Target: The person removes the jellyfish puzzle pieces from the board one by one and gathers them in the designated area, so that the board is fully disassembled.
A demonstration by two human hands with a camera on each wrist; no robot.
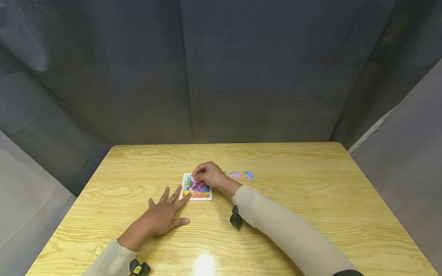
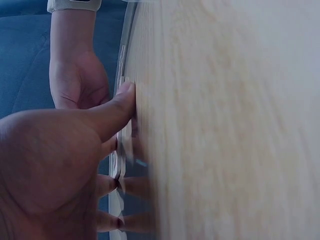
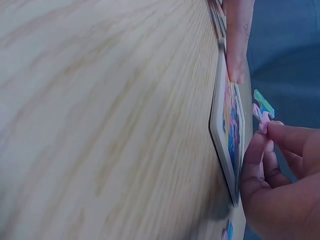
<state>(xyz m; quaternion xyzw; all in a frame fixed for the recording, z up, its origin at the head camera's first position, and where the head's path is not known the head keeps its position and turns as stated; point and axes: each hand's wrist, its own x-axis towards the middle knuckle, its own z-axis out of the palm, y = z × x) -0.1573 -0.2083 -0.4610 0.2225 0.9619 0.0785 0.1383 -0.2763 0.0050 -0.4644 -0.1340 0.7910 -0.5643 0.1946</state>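
On a desk (image 1: 297, 188) with streaky, glossy wood grain, a flat puzzle board (image 1: 197, 199) is lying, its smooth white border framing a brightly coloured picture. Above the board, a person's right hand (image 1: 211, 176) is holding a thin, notched pink-and-green piece (image 3: 264, 114), its grip pinching between fingertips. At the board's near left corner, the left hand (image 1: 162, 217) is spreading its fingers, one fingertip resting on the board. To the board's right, a pink knobbed piece (image 1: 235, 175) and a blue-and-pink piece (image 1: 249, 175) are lying side by side. Beyond the board, dark, creased cloth (image 1: 259, 76) is hanging.
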